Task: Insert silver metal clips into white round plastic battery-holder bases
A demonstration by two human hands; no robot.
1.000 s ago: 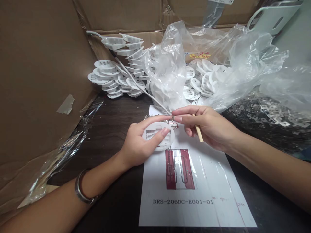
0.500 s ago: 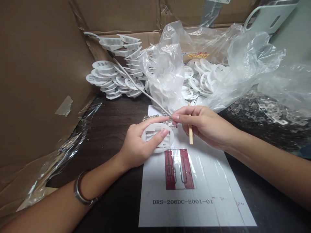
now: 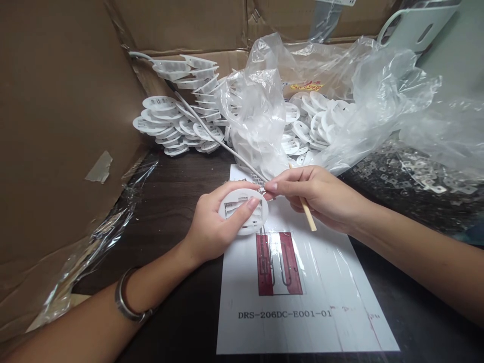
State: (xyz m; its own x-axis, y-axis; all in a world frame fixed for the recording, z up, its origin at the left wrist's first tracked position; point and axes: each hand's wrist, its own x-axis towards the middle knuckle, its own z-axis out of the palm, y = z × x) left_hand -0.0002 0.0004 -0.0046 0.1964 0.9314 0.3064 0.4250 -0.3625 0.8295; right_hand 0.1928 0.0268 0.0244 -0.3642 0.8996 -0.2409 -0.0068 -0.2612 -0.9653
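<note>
A round white plastic part (image 3: 231,222) with slots and small metal contacts is gripped in my left hand (image 3: 212,222), the thumb lying across its face. My right hand (image 3: 313,194) is closed around a thin wooden stick (image 3: 308,214), which slants down out of the palm. Its thumb and forefinger pinch a small shiny metal piece (image 3: 261,190) beside the left forefinger's tip; the piece's exact shape is hard to make out. Below both hands lies a white printed sheet (image 3: 310,282) with a red-and-white picture and the text "DRS-206DC-E001-01".
Stacked white round parts (image 3: 162,121) stand at the back left, near a grey cable (image 3: 212,131). A clear plastic bag (image 3: 260,101) lies among more of them. Many small metal plates (image 3: 416,174) are heaped at the right. A cardboard wall (image 3: 56,126) rises on the left.
The wooden stick has swung, its lower end shifting right. The right fingertips have moved slightly left and down, close to the left forefinger. The white part has shifted slightly left.
</note>
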